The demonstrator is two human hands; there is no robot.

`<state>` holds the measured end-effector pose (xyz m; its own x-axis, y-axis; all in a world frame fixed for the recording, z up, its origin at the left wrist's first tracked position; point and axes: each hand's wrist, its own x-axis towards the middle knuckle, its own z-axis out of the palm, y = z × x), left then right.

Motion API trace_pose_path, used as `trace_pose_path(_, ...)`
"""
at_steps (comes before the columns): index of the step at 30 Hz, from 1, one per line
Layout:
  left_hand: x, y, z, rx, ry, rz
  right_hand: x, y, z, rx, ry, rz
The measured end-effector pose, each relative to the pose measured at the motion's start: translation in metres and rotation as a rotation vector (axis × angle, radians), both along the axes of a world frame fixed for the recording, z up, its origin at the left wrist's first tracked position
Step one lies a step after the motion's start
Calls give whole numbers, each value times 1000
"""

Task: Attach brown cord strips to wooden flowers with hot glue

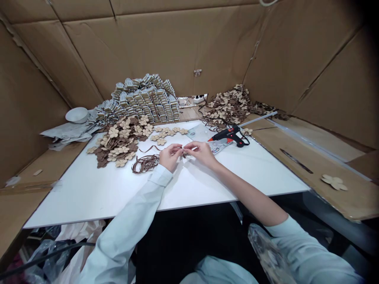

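Now the left hand (169, 157) and right hand (203, 153) meet mid-frame, fingertips pinched shut around a small brown piece (184, 155); I see cord (147, 160) left of centre, a glue gun (224, 135) right.

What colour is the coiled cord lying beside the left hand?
Brown; the coiled cord shows best in the head view.

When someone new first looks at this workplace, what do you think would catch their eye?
Probably the tall stack of small bundles at the back left, before the cardboard wall. Next might come the heap of brown and beige flowers in front of it, then the black glue gun, beyond and right of the right hand.
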<state>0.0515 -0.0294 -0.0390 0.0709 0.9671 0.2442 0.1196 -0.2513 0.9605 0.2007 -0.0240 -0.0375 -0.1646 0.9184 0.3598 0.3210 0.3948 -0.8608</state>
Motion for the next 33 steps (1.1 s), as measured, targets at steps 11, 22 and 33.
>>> trace_pose_path(11, 1, -2, 5, -27, -175, -96, 0, -2, 4, -4, 9, 114)
trace_pose_path(22, 2, 0, 2, -184, -257, -52, 1, -6, 11, -88, 44, 194)
trace_pose_path(33, -2, 4, 1, -155, -185, 14, 1, -5, 11, -126, -3, 232)
